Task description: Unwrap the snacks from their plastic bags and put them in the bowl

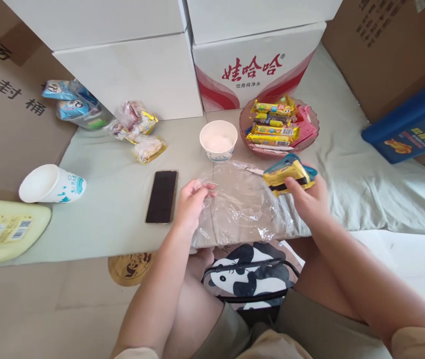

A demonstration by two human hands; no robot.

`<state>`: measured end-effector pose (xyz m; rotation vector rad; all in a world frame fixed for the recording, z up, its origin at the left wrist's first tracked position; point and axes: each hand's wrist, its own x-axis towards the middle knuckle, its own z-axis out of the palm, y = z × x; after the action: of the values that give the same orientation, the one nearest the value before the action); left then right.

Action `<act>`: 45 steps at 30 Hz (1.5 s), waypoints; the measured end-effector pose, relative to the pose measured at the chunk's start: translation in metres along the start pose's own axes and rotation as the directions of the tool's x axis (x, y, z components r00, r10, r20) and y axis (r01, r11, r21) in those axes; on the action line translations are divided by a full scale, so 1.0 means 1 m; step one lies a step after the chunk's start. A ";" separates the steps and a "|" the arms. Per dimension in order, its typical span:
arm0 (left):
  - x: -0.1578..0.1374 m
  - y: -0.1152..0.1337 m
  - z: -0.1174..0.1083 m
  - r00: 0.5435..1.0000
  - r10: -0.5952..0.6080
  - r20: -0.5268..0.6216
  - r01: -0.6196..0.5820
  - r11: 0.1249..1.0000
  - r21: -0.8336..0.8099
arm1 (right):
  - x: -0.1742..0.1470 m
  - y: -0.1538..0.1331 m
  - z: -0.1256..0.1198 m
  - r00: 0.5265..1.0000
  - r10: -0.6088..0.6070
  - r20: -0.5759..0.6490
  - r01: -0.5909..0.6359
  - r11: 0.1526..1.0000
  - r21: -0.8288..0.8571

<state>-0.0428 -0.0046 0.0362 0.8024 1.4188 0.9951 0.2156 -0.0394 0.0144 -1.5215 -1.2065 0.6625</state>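
The left hand [193, 200] pinched the clear bag [240, 199] between its fingertips; the right hand [311, 196] gripped packets [281, 175] near the bowl [245, 125].

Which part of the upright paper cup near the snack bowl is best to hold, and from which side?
Probably its outer wall just below the rim, from the left: the cup has an open top and narrows downward, and the pink bowl stands close on its right.

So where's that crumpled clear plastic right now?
In the head view, the clear plastic lies near the centre, between the left hand, which pinches it, and the right hand, just in front of the upright paper cup.
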 end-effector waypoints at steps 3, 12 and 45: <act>-0.002 -0.001 0.001 1.000 0.020 0.024 -0.020 1.000 0.000 | 0.022 -0.016 -0.019 0.983 -0.068 -0.172 0.060 0.997 -0.053; -0.003 -0.002 0.002 0.993 0.072 0.091 -0.074 0.997 0.017 | 0.139 -0.058 -0.057 0.992 -0.056 -0.115 -0.031 0.772 -0.635; -0.007 -0.001 0.003 0.985 0.123 0.121 -0.132 0.989 0.067 | 0.154 -0.012 -0.027 0.995 -0.092 -0.034 0.043 0.724 -0.688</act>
<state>-0.0391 -0.0109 0.0387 1.0017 1.3231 0.9802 0.2874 0.0925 0.0607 -2.0735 -1.5464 0.0828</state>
